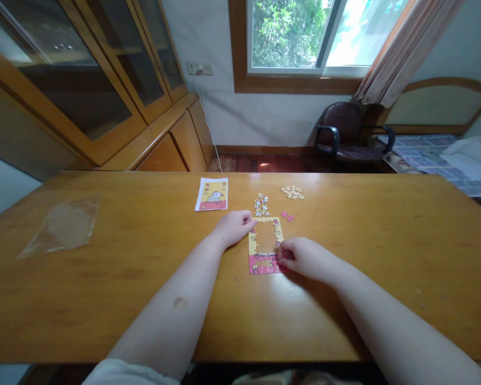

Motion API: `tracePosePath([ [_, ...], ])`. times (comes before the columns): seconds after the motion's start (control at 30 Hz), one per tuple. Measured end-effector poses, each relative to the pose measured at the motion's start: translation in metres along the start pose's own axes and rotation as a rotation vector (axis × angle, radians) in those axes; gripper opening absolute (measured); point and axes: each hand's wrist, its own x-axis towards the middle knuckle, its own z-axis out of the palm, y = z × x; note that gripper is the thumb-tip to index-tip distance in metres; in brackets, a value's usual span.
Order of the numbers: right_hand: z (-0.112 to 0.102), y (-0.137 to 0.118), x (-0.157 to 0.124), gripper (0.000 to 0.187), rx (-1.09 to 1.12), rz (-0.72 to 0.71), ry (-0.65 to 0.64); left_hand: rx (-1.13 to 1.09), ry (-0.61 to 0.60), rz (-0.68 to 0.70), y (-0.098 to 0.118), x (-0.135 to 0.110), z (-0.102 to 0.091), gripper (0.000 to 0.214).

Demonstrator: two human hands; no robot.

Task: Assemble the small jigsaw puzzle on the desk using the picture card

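A partly assembled jigsaw puzzle (pixel 265 264) lies flat on the table, with a yellow border, pink rows at the bottom and an open middle. At its upper left edge my left hand (pixel 235 226) is closed, fingers curled, a fingertip pressing on the border. My right hand (pixel 300 258) is closed in a pinch at the lower right edge; whatever is between the fingertips is hidden. Just beyond the puzzle lie loose white-and-patterned pieces (pixel 261 205). Several pink pieces (pixel 287 216) sit near its upper right corner, and a pile of yellow pieces (pixel 292 192) is farther back.
A picture card (pixel 212 194) with a white animal on yellow and pink lies left of the pieces. A clear plastic bag (pixel 66 224) is on the left of the wooden table (pixel 144 305). Beyond the table are a cabinet (pixel 152 120), an armchair (pixel 342 133) and a bed (pixel 436 160).
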Motion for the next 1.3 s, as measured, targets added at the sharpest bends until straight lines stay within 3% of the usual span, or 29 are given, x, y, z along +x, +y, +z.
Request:
tracePosePath([
  [0.73, 0.011, -0.007, 0.005, 0.012, -0.047, 0.085, 0.047, 0.001, -0.003, 0.007, 0.000, 0.000, 0.000, 0.033],
  [0.8, 0.009, -0.004, 0.007, 0.017, -0.039, 0.083, 0.090, 0.001, 0.000, 0.005, 0.000, 0.000, 0.000, 0.034],
  [0.97, -0.004, 0.016, 0.013, 0.027, -0.240, 0.116, 0.387, -0.012, -0.014, 0.002, 0.001, 0.000, -0.002, 0.035],
  [1.13, -0.009, 0.032, 0.019, 0.040, -0.411, 0.221, 0.365, -0.015, -0.016, -0.004, 0.002, -0.001, -0.002, 0.035],
  [1.3, -0.010, 0.029, 0.018, 0.027, -0.420, 0.264, 0.367, -0.034, -0.008, -0.011, 0.002, -0.001, -0.002, 0.035],
])
